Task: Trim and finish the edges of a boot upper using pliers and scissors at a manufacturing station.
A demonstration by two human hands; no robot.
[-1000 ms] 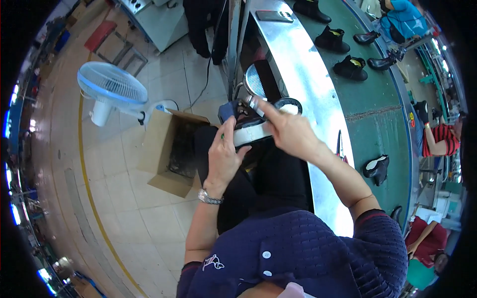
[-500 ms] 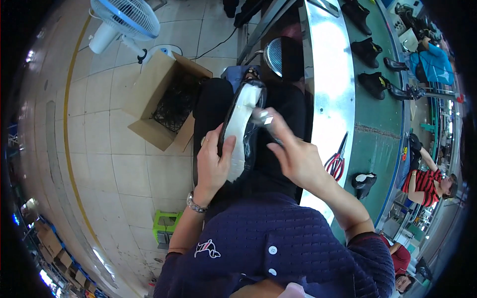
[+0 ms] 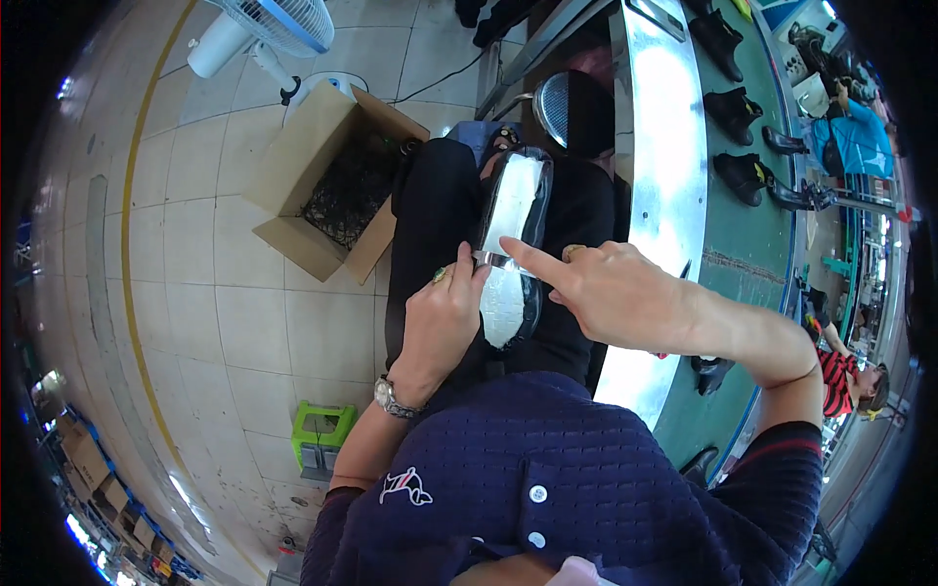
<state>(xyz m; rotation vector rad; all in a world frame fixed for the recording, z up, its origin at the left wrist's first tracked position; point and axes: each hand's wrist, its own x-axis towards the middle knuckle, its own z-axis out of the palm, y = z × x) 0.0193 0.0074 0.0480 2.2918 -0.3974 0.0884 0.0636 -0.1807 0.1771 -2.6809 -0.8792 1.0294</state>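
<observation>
A black shoe (image 3: 516, 200) lies sole up along my lap, its toe and heel pointing away from and toward me. Its underside is white, with a dark rim. Across the middle of the sole rests a shiny metal tool (image 3: 496, 262), its kind not clear. My right hand (image 3: 625, 293) grips that tool from the right, index finger stretched along it. At the shoe's left edge my left hand (image 3: 443, 317) is closed, fingertips against the edge and beside the tool's left end.
An open cardboard box (image 3: 303, 186) with dark contents stands on the floor at left, near a white fan (image 3: 283, 24) and a green stool (image 3: 322, 430). To the right runs a metal bench edge (image 3: 667, 146), then a green conveyor (image 3: 747, 239) carrying black shoes (image 3: 733, 115). People work beyond.
The shoe has shifted right and straightened. My right hand has swung down across the sole and the tool now lies flat over it. My left hand has moved right.
</observation>
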